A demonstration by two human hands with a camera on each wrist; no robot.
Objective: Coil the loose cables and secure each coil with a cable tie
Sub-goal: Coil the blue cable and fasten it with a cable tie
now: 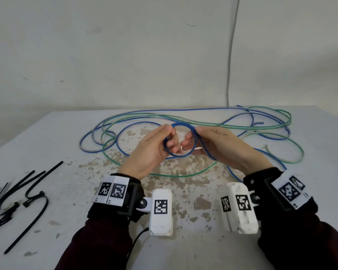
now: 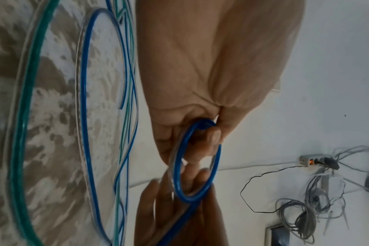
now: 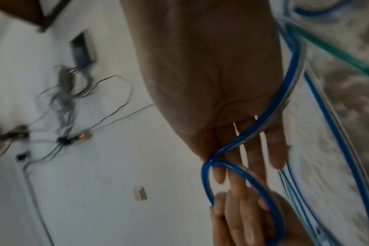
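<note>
A small coil of blue cable [image 1: 181, 124] is held upright above the table between both hands. My left hand [image 1: 171, 137] pinches its left side, thumb on top and fingers through the ring; the left wrist view shows the coil [image 2: 176, 179] hanging from that pinch. My right hand [image 1: 192, 136] pinches the right side, and the blue strand [image 1: 208, 152] runs across its fingers and down to the loose blue loops on the table. In the right wrist view the loop [image 3: 205, 183] hooks round my right fingertips. A green cable [image 1: 176, 175] lies in wide loose loops under and behind the hands.
Several black cable ties [image 1: 56, 166] lie at the table's left edge. The worn white table [image 1: 183, 250] ends at a pale wall, where a thin grey wire [image 1: 231, 55] hangs down at the right. Loose cable covers the table's far half.
</note>
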